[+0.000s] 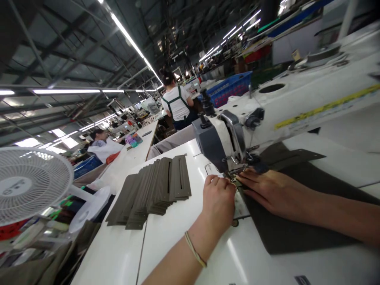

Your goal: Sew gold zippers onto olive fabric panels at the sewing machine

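White desk (178, 237) carrying industrial sewing machine (225, 138), the landmark. Dark olive fabric panel (285, 229) spread flat right of the machine's needle; looks thin, limp, light, best pinned by its edge near the needle. Fanned stack of slotted fabric pieces (154, 190) left of machine. Right hand (273, 190) flat on panel, fingers extended. Left hand (218, 200) curled, pinching panel edge at the presser foot.
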The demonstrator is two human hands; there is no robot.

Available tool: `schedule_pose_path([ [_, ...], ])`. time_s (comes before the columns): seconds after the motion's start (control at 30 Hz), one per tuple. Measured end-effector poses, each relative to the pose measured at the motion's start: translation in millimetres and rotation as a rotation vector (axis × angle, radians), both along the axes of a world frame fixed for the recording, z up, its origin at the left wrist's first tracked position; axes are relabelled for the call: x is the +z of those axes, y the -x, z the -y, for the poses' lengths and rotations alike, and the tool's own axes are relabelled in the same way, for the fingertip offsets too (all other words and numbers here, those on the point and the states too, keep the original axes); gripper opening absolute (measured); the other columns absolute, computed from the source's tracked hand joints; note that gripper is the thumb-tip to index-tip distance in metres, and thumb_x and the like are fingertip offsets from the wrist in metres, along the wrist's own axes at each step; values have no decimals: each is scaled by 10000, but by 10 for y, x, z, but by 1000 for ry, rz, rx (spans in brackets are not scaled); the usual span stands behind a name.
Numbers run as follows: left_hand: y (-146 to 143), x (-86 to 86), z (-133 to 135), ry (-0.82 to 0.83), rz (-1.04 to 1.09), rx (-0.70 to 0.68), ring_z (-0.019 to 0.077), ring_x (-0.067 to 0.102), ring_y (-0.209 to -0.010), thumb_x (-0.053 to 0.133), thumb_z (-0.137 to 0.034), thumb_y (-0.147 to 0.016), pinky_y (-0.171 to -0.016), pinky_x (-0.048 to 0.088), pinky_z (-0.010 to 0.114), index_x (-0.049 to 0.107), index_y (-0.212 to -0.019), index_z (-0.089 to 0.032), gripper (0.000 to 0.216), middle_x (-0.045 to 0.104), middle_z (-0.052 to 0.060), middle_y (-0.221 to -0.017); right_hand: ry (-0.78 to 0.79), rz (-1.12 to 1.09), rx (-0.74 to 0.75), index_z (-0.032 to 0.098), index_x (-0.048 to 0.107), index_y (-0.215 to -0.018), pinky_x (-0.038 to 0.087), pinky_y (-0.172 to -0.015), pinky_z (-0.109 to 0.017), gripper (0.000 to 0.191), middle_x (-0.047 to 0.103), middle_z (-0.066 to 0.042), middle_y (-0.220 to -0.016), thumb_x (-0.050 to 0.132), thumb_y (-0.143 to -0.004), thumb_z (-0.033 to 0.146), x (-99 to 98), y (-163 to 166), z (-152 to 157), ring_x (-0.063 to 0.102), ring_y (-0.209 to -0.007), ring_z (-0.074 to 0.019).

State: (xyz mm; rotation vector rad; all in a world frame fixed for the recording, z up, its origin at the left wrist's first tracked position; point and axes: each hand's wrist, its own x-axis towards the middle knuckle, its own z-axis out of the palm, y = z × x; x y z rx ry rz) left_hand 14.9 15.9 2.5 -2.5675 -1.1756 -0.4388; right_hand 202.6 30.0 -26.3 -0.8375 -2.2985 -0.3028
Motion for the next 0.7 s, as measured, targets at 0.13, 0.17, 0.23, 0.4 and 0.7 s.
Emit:
schedule_pose_path([
  [0.13,7,-11,-19,1,5,7,203,623,-799,586,-94,-891,-825,487,377,653,-783,-161,144,685,61,-835,-69,32,5,115,656,-1029,557,-801,-399,243,719,-151,-1018,456,-895,152,7,-8,-25,682,-881,-252],
  [0.17,8,-18,-26,-3,8,11,202,624,-795,594,-99,-891,-828,485,374,653,-782,-160,138,685,59,-829,-86,36,3,114,655,-1024,558,-790,-398,240,719,-154,-1015,454,-897,151,8,-9,-29,684,-870,-253],
  [0.23,11,-33,-43,-9,16,13,199,626,-790,613,-106,-883,-831,484,370,651,-777,-159,125,686,52,-824,-96,34,4,120,651,-1032,558,-789,-401,237,718,-152,-1024,457,-899,150,4,-9,-29,686,-879,-255],
  [0.4,17,-65,-67,6,43,26,198,631,-785,611,-90,-878,-826,485,374,655,-767,-167,142,693,52,-818,-26,20,11,141,642,-1048,551,-818,-382,228,712,-129,-1054,471,-898,147,-32,-2,-40,680,-938,-241],
  [0.7,87,58,-41,90,67,28,185,679,-882,649,-116,-874,-948,478,397,691,-797,-177,107,744,28,-954,-168,71,-267,68,645,-1109,542,-787,-488,366,693,-208,-1043,540,-889,341,-138,-242,223,665,-914,-329],
])
